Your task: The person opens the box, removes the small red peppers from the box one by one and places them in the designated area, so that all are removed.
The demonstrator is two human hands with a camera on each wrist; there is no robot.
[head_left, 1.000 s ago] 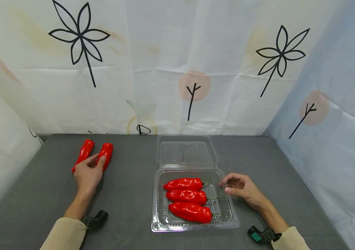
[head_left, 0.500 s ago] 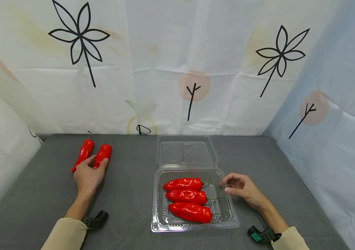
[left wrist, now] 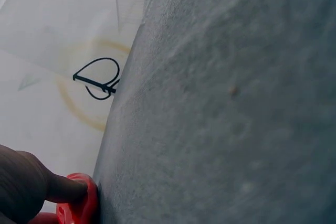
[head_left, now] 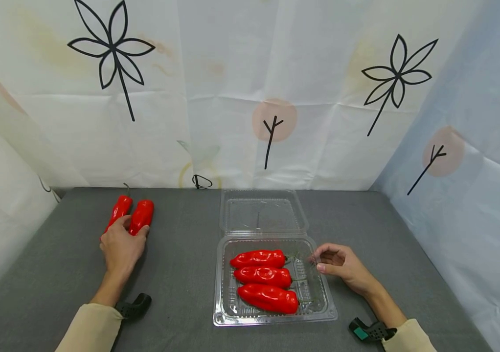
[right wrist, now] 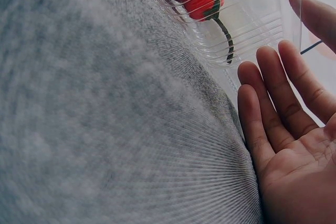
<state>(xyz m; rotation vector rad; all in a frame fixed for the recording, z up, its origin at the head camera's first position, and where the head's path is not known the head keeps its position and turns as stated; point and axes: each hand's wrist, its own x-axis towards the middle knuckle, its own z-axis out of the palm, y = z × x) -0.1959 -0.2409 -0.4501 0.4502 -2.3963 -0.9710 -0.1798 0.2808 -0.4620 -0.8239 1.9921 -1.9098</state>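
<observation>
At the far left of the table, my left hand (head_left: 121, 250) holds a long red pepper (head_left: 142, 214) between thumb and fingers. In the left wrist view the thumb presses on a red pepper (left wrist: 83, 198). A second red pepper (head_left: 121, 207) lies just left of the held one, partly behind the fingers. My right hand (head_left: 347, 266) is at the right edge of a clear plastic clamshell box (head_left: 276, 320). Its fingers (right wrist: 270, 69) are loosely extended beside the box's ribbed wall; whether they touch it I cannot tell. Three red peppers (head_left: 267, 298) lie side by side in the box, stems rightward.
The box's clear lid (head_left: 262, 210) lies folded back towards the rear cloth wall (head_left: 232, 122). Grey cloth covers the table (head_left: 184, 274), with a stretch of it between the left hand and the box. A patterned cloth wall (head_left: 474, 205) stands on the right.
The pepper in my left hand has shifted slightly left, closer to the pepper beside it. My right hand and the box look the same.
</observation>
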